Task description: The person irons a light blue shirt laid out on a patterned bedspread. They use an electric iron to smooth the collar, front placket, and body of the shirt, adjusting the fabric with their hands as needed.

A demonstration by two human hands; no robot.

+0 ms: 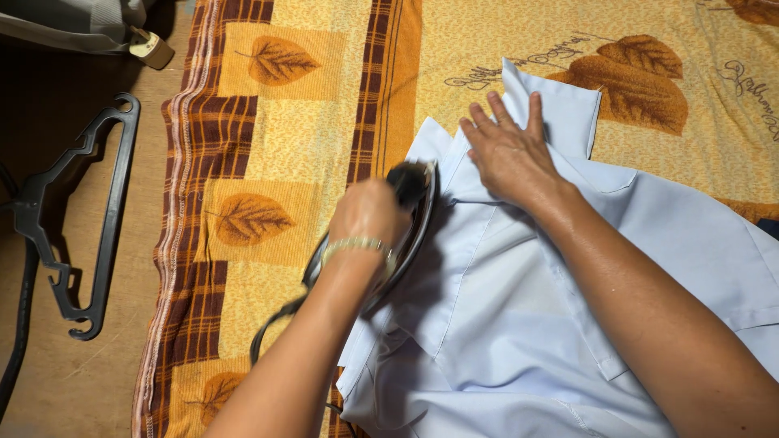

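Note:
A pale blue shirt [519, 316] lies spread on an orange blanket with brown leaf prints [276, 130]. My left hand [369, 212], with a bracelet at the wrist, grips the black handle of a metal iron [414, 203] that rests on the shirt's left edge. My right hand [510, 150] lies flat with fingers spread on the shirt's collar area, just right of the iron's tip. The iron's cord [272, 324] trails back under my left forearm.
A black plastic clothes hanger [89, 219] lies on the brown floor left of the blanket. A grey item with a beige clip [150, 45] sits at the top left corner. The blanket's striped border [182, 243] runs down its left side.

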